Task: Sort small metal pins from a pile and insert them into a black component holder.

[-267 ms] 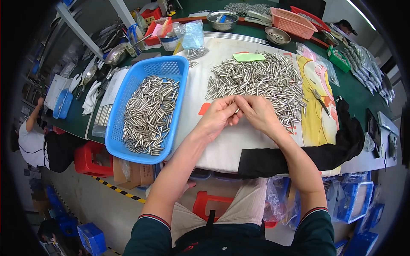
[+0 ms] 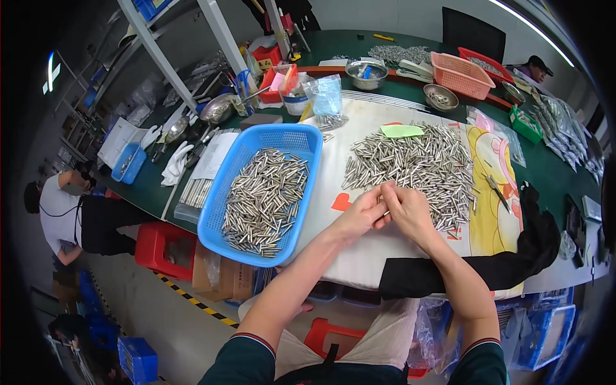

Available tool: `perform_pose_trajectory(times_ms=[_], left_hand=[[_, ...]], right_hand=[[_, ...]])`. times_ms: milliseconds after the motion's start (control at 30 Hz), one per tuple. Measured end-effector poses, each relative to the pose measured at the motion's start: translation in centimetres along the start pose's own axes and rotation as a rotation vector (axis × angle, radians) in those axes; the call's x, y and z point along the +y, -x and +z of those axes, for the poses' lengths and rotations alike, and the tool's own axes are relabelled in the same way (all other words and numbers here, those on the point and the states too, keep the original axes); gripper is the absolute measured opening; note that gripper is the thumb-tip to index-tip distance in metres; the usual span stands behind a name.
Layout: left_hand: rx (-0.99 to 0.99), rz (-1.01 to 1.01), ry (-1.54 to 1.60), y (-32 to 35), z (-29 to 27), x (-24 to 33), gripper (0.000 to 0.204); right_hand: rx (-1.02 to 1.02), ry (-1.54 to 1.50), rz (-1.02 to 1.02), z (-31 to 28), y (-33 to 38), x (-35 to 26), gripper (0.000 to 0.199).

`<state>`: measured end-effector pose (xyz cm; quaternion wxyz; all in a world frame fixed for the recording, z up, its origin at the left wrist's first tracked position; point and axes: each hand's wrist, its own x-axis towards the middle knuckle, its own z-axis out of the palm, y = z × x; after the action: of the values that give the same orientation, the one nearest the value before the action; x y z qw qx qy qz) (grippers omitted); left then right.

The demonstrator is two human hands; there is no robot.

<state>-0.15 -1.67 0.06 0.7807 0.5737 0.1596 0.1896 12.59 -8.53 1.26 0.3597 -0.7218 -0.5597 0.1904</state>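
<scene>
My left hand [image 2: 359,217] and my right hand [image 2: 409,210] meet at the near edge of a broad pile of small silvery metal pins [image 2: 410,160]. The fingers of both are curled together, thumbs close to each other. Whatever they pinch is mostly hidden by the fingers, too small to name. Under the pile lies a pale printed cloth [image 2: 330,234] with a yellow cartoon figure. To the left, a blue plastic basket [image 2: 215,215] holds many similar pins. A light green paper slip [image 2: 402,131] rests on the far side of the pile.
Pliers [image 2: 496,192] lie right of the pile, beside a black cloth sleeve [image 2: 462,273] along the front edge. Metal bowls [image 2: 366,74], a pink basket [image 2: 459,75] and a red tray stand at the back. A person in white [image 2: 61,208] is at far left.
The whole view has shifted, so the table, basket and hands appear farther right and lower. My hands stay together at the pile's near edge.
</scene>
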Motion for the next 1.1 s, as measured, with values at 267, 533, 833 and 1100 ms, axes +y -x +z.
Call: perform_pose_trajectory(times_ms=[267,533,833,1100], left_hand=[[-0.225,-0.102,0.176,0.7,-0.5,1.0,0.052],[-0.121,-0.074,0.096,0.8,-0.8,0.1,0.072],[-0.241,-0.071,-0.136,1.6,-0.9,0.5,0.085],[-0.329,-0.184,-0.147,1.0,0.1,1.0,0.089]], right_hand=[[-0.104,-0.385,0.0,-0.8,-0.3,0.2,0.039],[-0.168,-0.062,-0.301,-2.9,-0.3,-0.4,0.032],[-0.205,0.088,-0.415,-1.9,0.0,0.4,0.034],[-0.363,0.096,-0.386,-2.8,0.1,1.1,0.028]])
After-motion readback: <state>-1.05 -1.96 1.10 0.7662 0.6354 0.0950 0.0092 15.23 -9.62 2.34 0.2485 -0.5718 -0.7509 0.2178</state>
